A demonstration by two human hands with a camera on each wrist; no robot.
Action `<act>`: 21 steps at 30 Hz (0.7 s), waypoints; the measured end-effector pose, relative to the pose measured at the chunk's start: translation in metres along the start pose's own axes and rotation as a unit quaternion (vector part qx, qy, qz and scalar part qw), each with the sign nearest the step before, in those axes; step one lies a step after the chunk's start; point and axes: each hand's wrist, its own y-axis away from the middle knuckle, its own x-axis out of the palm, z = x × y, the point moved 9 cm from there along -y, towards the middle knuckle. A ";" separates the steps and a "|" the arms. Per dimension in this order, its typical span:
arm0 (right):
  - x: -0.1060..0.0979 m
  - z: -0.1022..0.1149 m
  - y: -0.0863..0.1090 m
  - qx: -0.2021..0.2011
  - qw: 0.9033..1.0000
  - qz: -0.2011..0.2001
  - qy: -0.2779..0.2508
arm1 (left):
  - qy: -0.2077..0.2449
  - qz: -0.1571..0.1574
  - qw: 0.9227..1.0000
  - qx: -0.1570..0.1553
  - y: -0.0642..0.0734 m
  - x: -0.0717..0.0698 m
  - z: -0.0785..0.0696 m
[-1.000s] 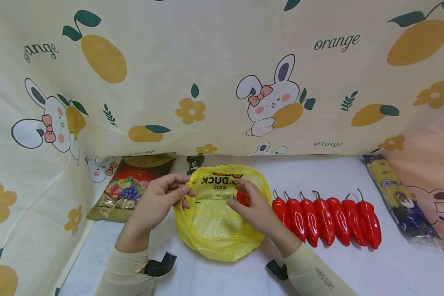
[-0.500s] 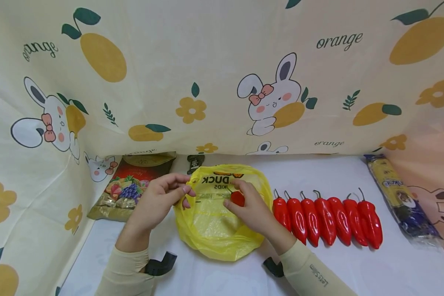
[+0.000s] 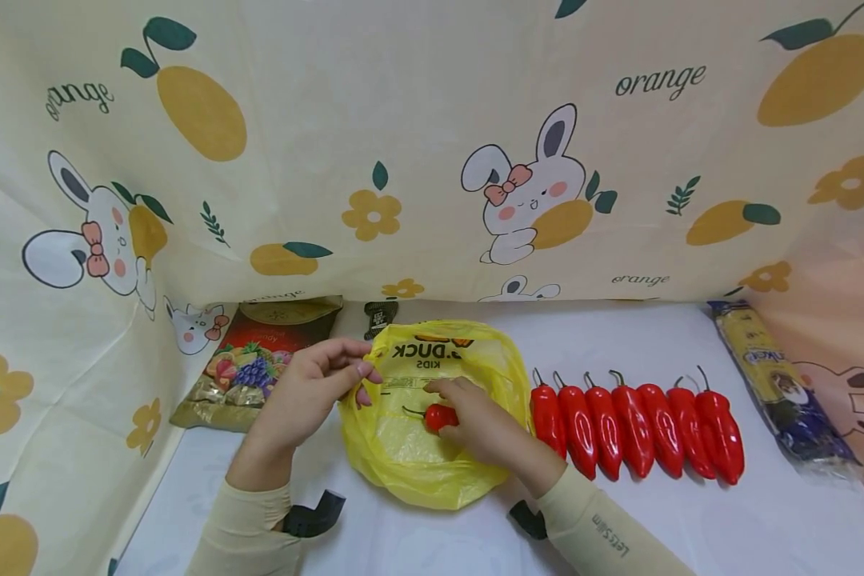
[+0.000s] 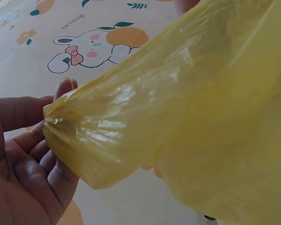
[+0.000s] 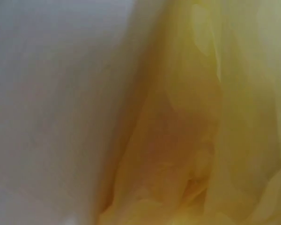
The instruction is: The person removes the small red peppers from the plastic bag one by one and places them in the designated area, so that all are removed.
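A yellow plastic bag (image 3: 432,484) stands with its mouth spread wide in the middle of the table. Its left rim is pinched between thumb and fingertips of my left hand (image 3: 310,392), and the left wrist view shows the film gathered at those fingers. Down inside the bag's mouth, my right hand (image 3: 478,420) grips a red pepper (image 3: 441,418); the stem end pokes out to the left while the palm hides the rest. Only blurred yellow film and a pale surface fill the right wrist view.
Several red peppers (image 3: 630,432) lie in a row right of the bag. A candy bag (image 3: 259,360) rests at the back left, near a small black packet (image 3: 380,318). A blue and yellow package (image 3: 781,384) lies far right. Patterned cloth (image 3: 418,160) walls the back and sides.
My right hand has moved down and left within the bag's mouth, carrying the red pepper, whose stem end now shows more. The left hand has kept its pinch on the rim.
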 end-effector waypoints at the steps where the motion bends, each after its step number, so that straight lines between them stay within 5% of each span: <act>1: 0.002 0.001 0.000 -0.002 1.000 0.004 0.020 | 0.000 0.000 1.000 0.001 0.000 0.000 0.000; 10: 0.009 0.007 0.000 -0.033 0.990 -0.009 0.135 | 0.004 0.001 1.000 0.000 0.000 0.000 0.000; 21: 0.001 0.012 0.000 -0.044 0.992 -0.042 0.114 | 0.000 0.000 1.000 0.001 0.000 0.000 -0.001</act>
